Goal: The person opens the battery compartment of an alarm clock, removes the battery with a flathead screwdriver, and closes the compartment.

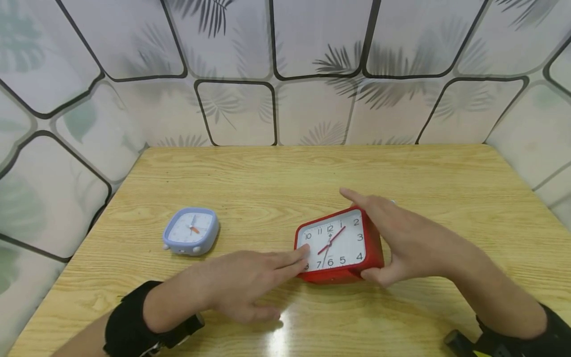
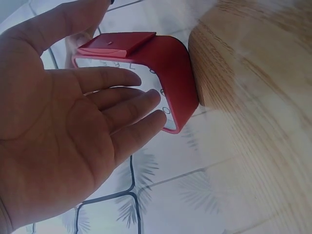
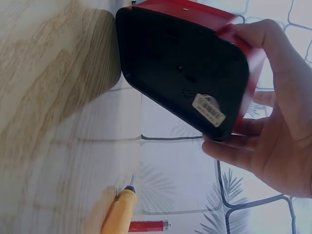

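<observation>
A red square alarm clock point(image 1: 332, 243) with a white face is held tilted, its face toward the head camera. My right hand point(image 1: 410, 238) grips its right side, thumb at the lower edge and fingers over the top corner. My left hand point(image 1: 250, 280) lies against the lower left of the clock face with fingers nearly straight; in the left wrist view its palm point(image 2: 63, 126) shows. From the right wrist, the clock's black back point(image 3: 170, 73) is visible, with a barcode sticker point(image 3: 208, 109) on it.
A small blue clock point(image 1: 191, 231) lies face up on the wooden table point(image 1: 250, 183), at the left. In the right wrist view a screwdriver with a yellow-orange handle point(image 3: 120, 212) lies beside a red battery point(image 3: 148, 225). A patterned curtain-like backdrop point(image 1: 312, 109) surrounds the table.
</observation>
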The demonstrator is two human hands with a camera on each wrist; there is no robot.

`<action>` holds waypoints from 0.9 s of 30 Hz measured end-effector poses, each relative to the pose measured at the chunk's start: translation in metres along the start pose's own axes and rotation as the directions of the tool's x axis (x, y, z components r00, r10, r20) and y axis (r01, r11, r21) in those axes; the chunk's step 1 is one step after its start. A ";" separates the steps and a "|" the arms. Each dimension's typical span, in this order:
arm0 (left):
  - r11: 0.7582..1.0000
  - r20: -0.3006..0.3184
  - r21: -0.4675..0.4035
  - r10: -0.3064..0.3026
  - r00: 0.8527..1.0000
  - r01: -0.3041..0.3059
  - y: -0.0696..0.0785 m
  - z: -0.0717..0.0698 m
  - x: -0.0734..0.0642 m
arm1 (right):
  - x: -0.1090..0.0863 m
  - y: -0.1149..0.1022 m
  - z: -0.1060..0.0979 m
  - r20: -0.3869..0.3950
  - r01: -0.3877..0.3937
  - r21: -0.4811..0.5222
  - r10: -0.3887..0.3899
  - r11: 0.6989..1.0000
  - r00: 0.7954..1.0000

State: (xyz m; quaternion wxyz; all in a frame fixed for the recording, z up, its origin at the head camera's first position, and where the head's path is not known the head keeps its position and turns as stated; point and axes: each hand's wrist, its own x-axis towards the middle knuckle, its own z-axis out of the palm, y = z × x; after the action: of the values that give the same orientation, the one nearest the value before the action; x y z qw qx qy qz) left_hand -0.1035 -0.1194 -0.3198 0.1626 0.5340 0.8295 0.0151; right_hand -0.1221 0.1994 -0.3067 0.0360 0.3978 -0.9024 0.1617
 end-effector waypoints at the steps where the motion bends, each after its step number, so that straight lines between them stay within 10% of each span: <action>1: 1.000 -0.001 -0.004 0.004 1.000 -0.004 0.000 0.000 0.000 | 0.000 0.000 0.000 -0.010 0.004 -0.001 -0.004 1.000 1.000; 14: 0.999 0.019 -0.027 0.036 0.999 -0.036 0.002 0.005 0.002 | 0.009 -0.001 0.010 -0.165 0.137 0.045 -0.128 0.990 0.978; 27: 0.997 0.016 0.043 0.069 0.997 -0.070 0.003 0.007 0.004 | 0.011 -0.010 0.016 -0.140 0.072 0.141 -0.052 0.987 0.989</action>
State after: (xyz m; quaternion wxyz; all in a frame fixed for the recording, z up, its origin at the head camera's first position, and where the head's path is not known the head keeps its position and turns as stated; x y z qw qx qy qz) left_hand -0.1005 -0.1159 -0.3269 0.1563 0.5660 0.8095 -0.0011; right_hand -0.1209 0.1801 -0.3170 0.0732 0.4154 -0.8708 0.2528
